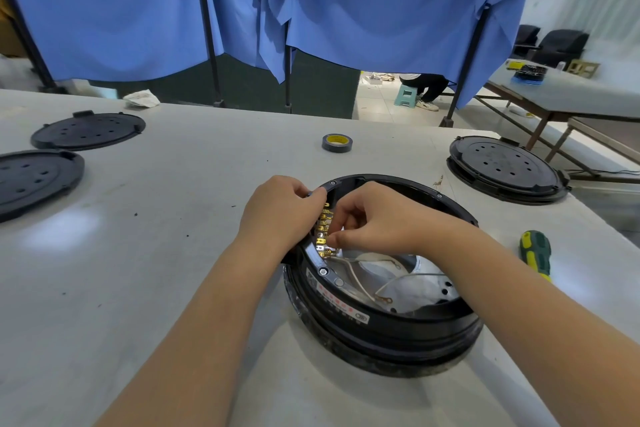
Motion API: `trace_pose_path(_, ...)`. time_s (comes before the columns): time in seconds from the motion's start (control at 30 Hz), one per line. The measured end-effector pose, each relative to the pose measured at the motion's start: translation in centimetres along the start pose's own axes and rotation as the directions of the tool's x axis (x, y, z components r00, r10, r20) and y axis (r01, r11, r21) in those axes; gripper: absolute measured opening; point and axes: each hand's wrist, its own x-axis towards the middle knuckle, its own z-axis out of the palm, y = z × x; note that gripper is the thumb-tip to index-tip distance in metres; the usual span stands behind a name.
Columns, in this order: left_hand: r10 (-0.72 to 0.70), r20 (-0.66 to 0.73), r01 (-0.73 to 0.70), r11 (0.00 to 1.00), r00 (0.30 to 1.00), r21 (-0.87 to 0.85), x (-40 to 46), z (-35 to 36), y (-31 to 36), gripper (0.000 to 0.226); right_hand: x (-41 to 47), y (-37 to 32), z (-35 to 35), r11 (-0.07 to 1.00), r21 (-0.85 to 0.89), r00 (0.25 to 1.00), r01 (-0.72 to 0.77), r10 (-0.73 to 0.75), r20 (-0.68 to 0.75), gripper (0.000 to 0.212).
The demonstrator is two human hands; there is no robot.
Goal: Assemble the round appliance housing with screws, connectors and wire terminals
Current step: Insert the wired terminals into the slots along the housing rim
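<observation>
My left hand (pixel 277 215) curls its fingers over the housing (pixel 381 319) rim to steady it on the counter (pixel 173 253). My right hand (pixel 377 218) pinches a wire terminal (pixel 327 237) at its fingertips, right against the brass strip (pixel 323 222), I judge to seat it.

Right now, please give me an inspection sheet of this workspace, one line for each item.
Surface: grey table, small dark specks.
Job's things: open round housing; gold terminals at its rim; screwdriver to its right.
Clutter: tape roll; three black lids.
Grips: left hand holds the rim; right hand pinches at the terminals.
Cables: white wires inside housing.
Surroundings: blue curtains; second table.
</observation>
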Motion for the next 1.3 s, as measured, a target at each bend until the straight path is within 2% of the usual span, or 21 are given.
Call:
trace_pose_path(0.2,0.012,-0.005,-0.012,0.999,1.000,0.043,-0.3,-0.1,0.3,0.043,0.1,-0.2,0.2,0.997,-0.077,0.999,0.012,-0.015,-0.030,0.017)
trace_pose_path(0.5,-0.002,0.006,0.002,0.997,1.000,0.074,-0.3,-0.2,0.6,0.045,0.1,-0.4,0.2,0.996,-0.088,0.999,0.019,-0.022,-0.036,0.020)
trace_pose_path(0.8,-0.005,0.001,0.005,0.999,1.000,0.042,-0.3,-0.1,0.5,0.045,0.1,-0.5,0.3,0.995,-0.093,0.998,0.039,-0.043,-0.034,0.011)
trace_pose_path(1.07,0.017,-0.008,-0.017,0.998,1.000,0.055,-0.3,0.1,0.5,0.046,0.1,-0.6,0.4,0.991,-0.126,0.998,0.046,-0.052,-0.040,0.010)
trace_pose_path(1.17,0.021,-0.011,-0.020,0.998,1.000,0.054,-0.2,0.2,0.4,0.046,0.0,-1.0,0.4,0.983,-0.179,0.998,0.040,-0.047,-0.036,0.009)
trace_pose_path(1.3,0.000,0.011,0.000,0.999,1.000,0.040,0.0,0.1,0.4,0.044,0.1,-1.8,0.2,0.955,-0.293,0.999,0.039,-0.048,-0.021,0.024)
